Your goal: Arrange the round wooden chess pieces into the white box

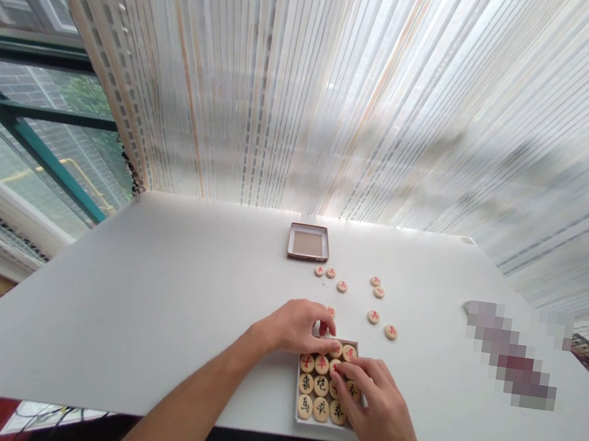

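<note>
A shallow box point(297, 394) stands near the table's front edge, filled with rows of round wooden Chinese chess pieces. Black characters mark the nearer rows, including one chess piece point(305, 405) at the front left corner; red ones mark the farther rows. My left hand point(298, 327) is over the box's far left edge, fingers bent and apart from the thumb, whose tip touches a red-marked piece. My right hand point(377, 398) reaches in from the right, its fingertips closed on a red-marked chess piece point(334, 365) in the second row, partly hidden by them.
Beyond the box, several loose red-marked pieces point(373, 317) lie on the white table point(181, 292). One loose piece point(331, 311) is partly behind my left hand. The open box lid point(307, 257) lies farther back. A blurred-out object point(512, 361) rests at the right. Curtains point(288, 104) hang behind.
</note>
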Demonstrator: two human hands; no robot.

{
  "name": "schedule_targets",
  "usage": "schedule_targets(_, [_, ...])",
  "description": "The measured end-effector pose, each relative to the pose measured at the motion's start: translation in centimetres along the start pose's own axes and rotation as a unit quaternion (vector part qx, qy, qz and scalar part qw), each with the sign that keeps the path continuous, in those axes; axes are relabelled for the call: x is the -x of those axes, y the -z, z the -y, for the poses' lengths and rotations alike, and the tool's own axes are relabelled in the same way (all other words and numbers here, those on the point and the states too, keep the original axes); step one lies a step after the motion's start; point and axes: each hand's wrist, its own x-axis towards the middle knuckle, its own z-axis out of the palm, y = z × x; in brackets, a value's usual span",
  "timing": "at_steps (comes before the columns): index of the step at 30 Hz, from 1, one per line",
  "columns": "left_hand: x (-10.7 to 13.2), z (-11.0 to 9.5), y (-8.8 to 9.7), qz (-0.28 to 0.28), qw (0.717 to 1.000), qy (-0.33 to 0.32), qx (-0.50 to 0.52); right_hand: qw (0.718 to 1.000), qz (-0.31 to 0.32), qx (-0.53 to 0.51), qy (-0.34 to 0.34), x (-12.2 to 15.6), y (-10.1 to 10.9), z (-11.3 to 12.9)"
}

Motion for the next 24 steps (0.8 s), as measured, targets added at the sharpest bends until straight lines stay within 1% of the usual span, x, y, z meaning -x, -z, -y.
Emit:
schedule_targets(9, [0.0, 0.0, 0.0, 0.005, 1.000, -0.003, -0.005, 1.000, 0.005, -0.001, 0.008, 0.4, 0.0, -0.7])
schedule_targets(14, [0.0, -0.2, 0.1, 0.009, 1.000, -0.015, 0.000, 1.000, 0.005, -0.008, 0.007, 0.3, 0.1, -0.5])
schedule_targets(16, [0.0, -0.2, 0.2, 0.013, 1.000, -0.016, -0.002, 1.000, -0.005, -0.012, 0.002, 0.3, 0.3, -0.4])
schedule_targets(20, [0.0, -0.3, 0.1, 0.017, 1.000, -0.014, -0.015, 0.999, -0.046, 0.005, -0.007, 0.3, 0.8, -0.6])
schedule_targets(24, [0.0, -0.3, 0.0, 0.016, 1.000, -0.014, -0.022, 0.999, -0.035, 0.031, 0.004, 0.1, 1.1, -1.3])
